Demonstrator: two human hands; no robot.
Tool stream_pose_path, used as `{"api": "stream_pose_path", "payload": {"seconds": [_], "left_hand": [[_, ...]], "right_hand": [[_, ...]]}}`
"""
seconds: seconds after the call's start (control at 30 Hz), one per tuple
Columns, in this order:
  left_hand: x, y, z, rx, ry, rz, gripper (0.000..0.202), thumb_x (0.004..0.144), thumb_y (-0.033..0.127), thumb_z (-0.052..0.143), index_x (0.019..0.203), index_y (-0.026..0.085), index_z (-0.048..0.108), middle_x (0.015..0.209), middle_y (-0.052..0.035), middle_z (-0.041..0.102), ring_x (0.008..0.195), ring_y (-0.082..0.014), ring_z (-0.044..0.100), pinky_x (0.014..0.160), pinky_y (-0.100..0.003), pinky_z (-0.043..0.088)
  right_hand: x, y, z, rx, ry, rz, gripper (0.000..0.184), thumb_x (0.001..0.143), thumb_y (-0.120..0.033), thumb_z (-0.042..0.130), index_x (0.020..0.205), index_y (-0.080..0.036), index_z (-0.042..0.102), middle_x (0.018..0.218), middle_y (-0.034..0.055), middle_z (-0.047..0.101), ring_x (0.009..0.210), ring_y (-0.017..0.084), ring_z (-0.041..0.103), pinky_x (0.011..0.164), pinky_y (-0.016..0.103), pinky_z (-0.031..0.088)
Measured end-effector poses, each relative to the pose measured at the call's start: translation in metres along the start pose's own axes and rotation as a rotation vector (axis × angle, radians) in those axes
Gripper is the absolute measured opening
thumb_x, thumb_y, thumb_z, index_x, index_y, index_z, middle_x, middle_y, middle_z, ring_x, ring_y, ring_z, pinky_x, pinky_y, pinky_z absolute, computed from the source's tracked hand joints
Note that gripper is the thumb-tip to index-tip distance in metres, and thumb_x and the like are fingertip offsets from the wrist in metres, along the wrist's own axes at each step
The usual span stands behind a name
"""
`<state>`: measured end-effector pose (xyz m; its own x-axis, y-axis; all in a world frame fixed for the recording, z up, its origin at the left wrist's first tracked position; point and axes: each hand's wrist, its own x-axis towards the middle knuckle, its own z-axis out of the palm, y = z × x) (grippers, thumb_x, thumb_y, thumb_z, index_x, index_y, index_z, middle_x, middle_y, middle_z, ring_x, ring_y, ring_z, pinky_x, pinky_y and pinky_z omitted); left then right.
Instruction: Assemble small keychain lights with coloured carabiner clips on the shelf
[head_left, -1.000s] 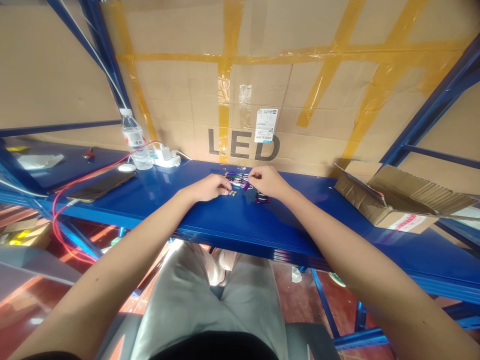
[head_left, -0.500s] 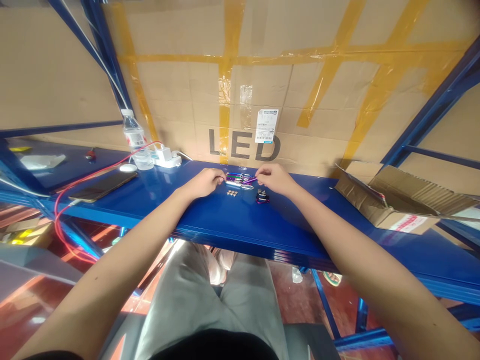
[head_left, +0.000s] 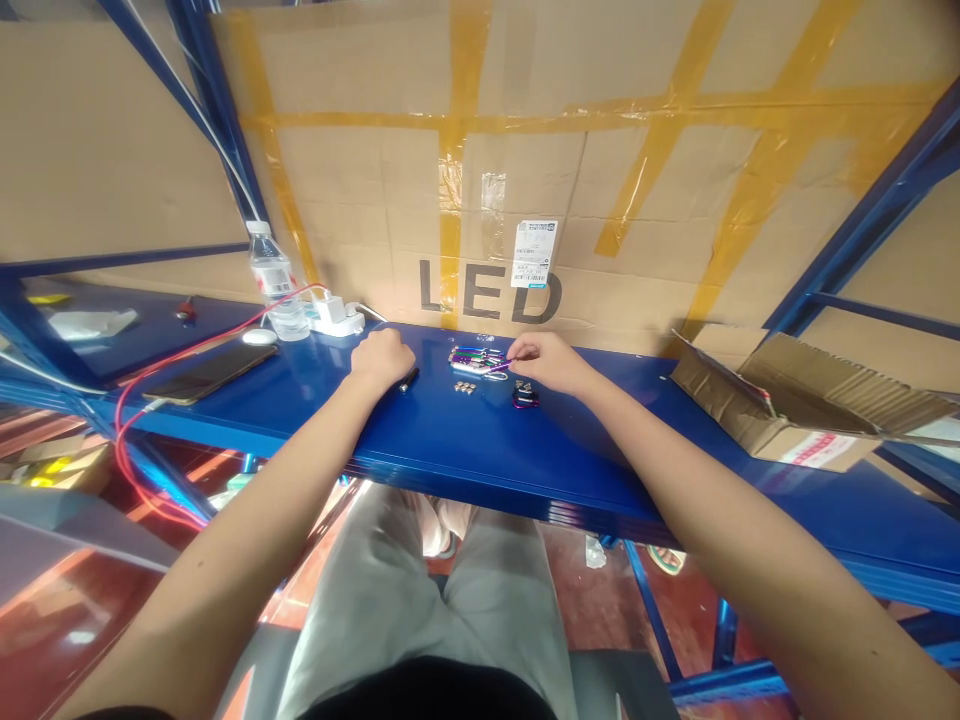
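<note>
My left hand [head_left: 381, 358] is closed, back upward, low over the blue tabletop; whatever its fingers hold is hidden. Just right of it is a short black cylinder [head_left: 409, 380]. With bent fingers, my right hand [head_left: 547, 362] pinches a slim purple stick [head_left: 498, 368] at the right edge of a small pile. That pile of slender coloured metal tubes [head_left: 472, 355] shows green, purple and silver, too small to identify exactly. In front of it lie several tiny silvery pieces [head_left: 464, 387]. Some small dark parts with a pinkish loop [head_left: 525, 396] rest below my right hand.
An open cardboard box [head_left: 780, 395] stands at the right. A water bottle [head_left: 277, 285], a white power adapter [head_left: 330, 312], a phone [head_left: 210, 373] and a red cable [head_left: 202, 345] occupy the left. Behind the table rises a large taped carton [head_left: 360, 200].
My left hand has moved left, away from the pile, uncovering the black cylinder. My right hand stays at the pile with the purple stick, which has shifted slightly left and down.
</note>
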<state>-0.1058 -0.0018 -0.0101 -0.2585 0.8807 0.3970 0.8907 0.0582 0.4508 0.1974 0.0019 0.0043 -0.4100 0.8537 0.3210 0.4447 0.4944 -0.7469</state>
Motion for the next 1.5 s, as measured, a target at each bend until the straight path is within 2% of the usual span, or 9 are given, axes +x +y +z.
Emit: {"api": "stream_pose_path", "payload": {"seconds": [0.13, 0.3, 0.5, 0.7, 0.93, 1.1, 1.27, 1.37, 1.5], "left_hand": [[-0.014, 0.017, -0.003, -0.262, -0.04, 0.358, 0.02, 0.084, 0.027, 0.057, 0.093, 0.02, 0.073, 0.091, -0.0086, 0.076, 0.085, -0.024, 0.068, 0.086, -0.037, 0.055], [-0.033, 0.035, 0.001, -0.43, -0.231, 0.632, 0.021, 0.088, 0.032, 0.061, 0.098, 0.018, 0.072, 0.096, -0.0056, 0.075, 0.087, -0.0196, 0.067, 0.084, -0.033, 0.054], [-0.04, 0.043, 0.006, -0.465, -0.296, 0.69, 0.025, 0.084, 0.037, 0.074, 0.102, 0.019, 0.076, 0.096, -0.0052, 0.075, 0.086, -0.0192, 0.066, 0.081, -0.033, 0.053], [-0.035, 0.039, 0.007, -0.476, -0.146, 0.753, 0.021, 0.092, 0.032, 0.067, 0.106, 0.022, 0.078, 0.104, -0.0087, 0.073, 0.092, -0.0212, 0.066, 0.087, -0.037, 0.054], [-0.043, 0.046, 0.001, -0.584, -0.287, 0.685, 0.027, 0.085, 0.024, 0.064, 0.109, 0.018, 0.075, 0.099, -0.0055, 0.073, 0.087, -0.0181, 0.067, 0.082, -0.031, 0.054], [-0.046, 0.048, -0.004, -0.583, -0.363, 0.692, 0.041, 0.078, 0.036, 0.078, 0.115, 0.018, 0.075, 0.098, -0.0064, 0.072, 0.087, -0.0188, 0.066, 0.082, -0.032, 0.055], [-0.044, 0.045, -0.005, -0.606, -0.43, 0.677, 0.051, 0.077, 0.048, 0.082, 0.118, 0.019, 0.076, 0.106, -0.0077, 0.074, 0.098, -0.0233, 0.067, 0.089, -0.035, 0.054], [-0.042, 0.043, -0.005, -0.59, -0.466, 0.712, 0.048, 0.083, 0.051, 0.077, 0.119, 0.019, 0.076, 0.107, -0.0073, 0.075, 0.101, -0.0239, 0.067, 0.091, -0.035, 0.053], [-0.042, 0.043, -0.007, -0.486, -0.485, 0.823, 0.043, 0.098, 0.052, 0.057, 0.116, 0.018, 0.076, 0.103, -0.007, 0.075, 0.093, -0.0204, 0.066, 0.088, -0.033, 0.051]], "right_hand": [[-0.001, -0.003, 0.001, 0.056, 0.005, -0.032, 0.01, 0.074, -0.023, 0.074, 0.081, -0.017, 0.071, 0.081, 0.005, 0.076, 0.078, 0.02, 0.069, 0.075, 0.034, 0.052], [-0.002, -0.007, 0.006, 0.119, 0.014, -0.055, 0.01, 0.073, -0.023, 0.076, 0.081, -0.017, 0.072, 0.081, 0.0053, 0.076, 0.079, 0.02, 0.07, 0.076, 0.034, 0.053], [-0.008, -0.016, 0.015, 0.165, -0.014, -0.1, 0.014, 0.073, -0.028, 0.077, 0.08, -0.017, 0.071, 0.079, 0.0053, 0.075, 0.077, 0.019, 0.069, 0.071, 0.032, 0.052], [-0.013, -0.022, 0.027, 0.167, -0.032, -0.169, 0.021, 0.072, -0.032, 0.079, 0.078, -0.018, 0.065, 0.079, 0.004, 0.073, 0.078, 0.021, 0.069, 0.073, 0.034, 0.052], [-0.016, -0.025, 0.042, 0.12, -0.023, -0.263, 0.022, 0.075, -0.032, 0.078, 0.081, -0.021, 0.061, 0.08, 0.0023, 0.073, 0.078, 0.021, 0.07, 0.078, 0.037, 0.053], [-0.018, -0.028, 0.039, 0.226, -0.078, -0.202, 0.016, 0.075, -0.027, 0.076, 0.085, -0.02, 0.065, 0.086, 0.0042, 0.077, 0.086, 0.023, 0.074, 0.087, 0.04, 0.055], [-0.019, -0.034, 0.037, 0.185, -0.095, -0.205, 0.009, 0.083, -0.026, 0.068, 0.086, -0.018, 0.073, 0.09, 0.0066, 0.077, 0.086, 0.022, 0.073, 0.085, 0.036, 0.055], [-0.018, -0.034, 0.036, 0.162, -0.115, -0.184, 0.016, 0.09, -0.029, 0.064, 0.089, -0.017, 0.075, 0.09, 0.0069, 0.077, 0.082, 0.02, 0.072, 0.081, 0.034, 0.056], [-0.016, -0.032, 0.035, 0.209, -0.151, -0.143, 0.022, 0.094, -0.033, 0.063, 0.097, -0.016, 0.077, 0.099, 0.0091, 0.078, 0.084, 0.02, 0.073, 0.081, 0.034, 0.057]]}}
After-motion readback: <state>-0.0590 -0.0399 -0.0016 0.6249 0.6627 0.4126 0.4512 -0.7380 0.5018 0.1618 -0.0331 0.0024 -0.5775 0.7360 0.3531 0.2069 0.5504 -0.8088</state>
